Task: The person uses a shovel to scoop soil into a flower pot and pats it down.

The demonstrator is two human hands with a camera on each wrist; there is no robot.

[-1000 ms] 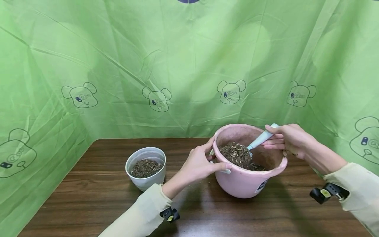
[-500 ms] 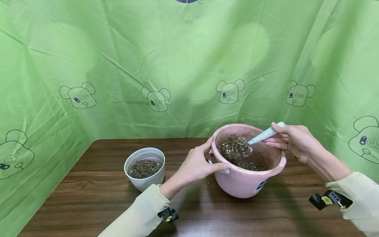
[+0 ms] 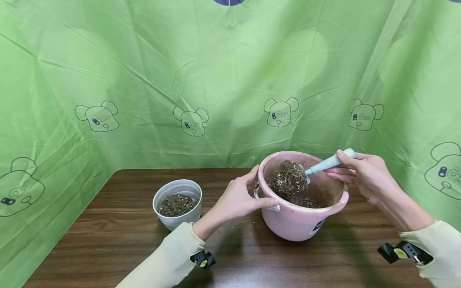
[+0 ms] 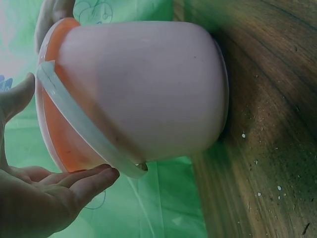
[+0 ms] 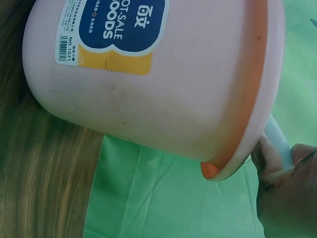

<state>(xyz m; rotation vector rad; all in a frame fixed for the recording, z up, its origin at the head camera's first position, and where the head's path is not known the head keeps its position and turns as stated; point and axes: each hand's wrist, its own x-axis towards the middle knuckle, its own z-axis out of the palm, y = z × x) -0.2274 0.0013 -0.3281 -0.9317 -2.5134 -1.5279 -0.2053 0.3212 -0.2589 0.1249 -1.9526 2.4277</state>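
Note:
A pink bucket (image 3: 288,224) with dark, flaky soil inside stands on the table, right of centre. My left hand (image 3: 237,198) holds its left rim, thumb toward the front and fingers farther back. In the left wrist view, the bucket's pale carry handle (image 4: 81,121) hangs against the outer wall beside the fingertips. My right hand (image 3: 367,176) grips the light blue handle of a small trowel (image 3: 329,162), slanting over the bucket's right side. A heaped clump of soil (image 3: 288,176) covers the trowel's blade, which is mostly hidden, inside the bucket below the rim.
A whitish pot (image 3: 176,222), partly filled with similar soil (image 3: 178,205), stands left of the bucket beyond my left forearm. Small crumbs dot the brown wooden table (image 3: 108,240). Green cloth (image 3: 230,80) with bear outlines closes off the back and sides.
My right hand and the trowel handle have shifted a little to the right. The soil clump on the blade has risen slightly inside the bucket. My left hand stays on the rim.

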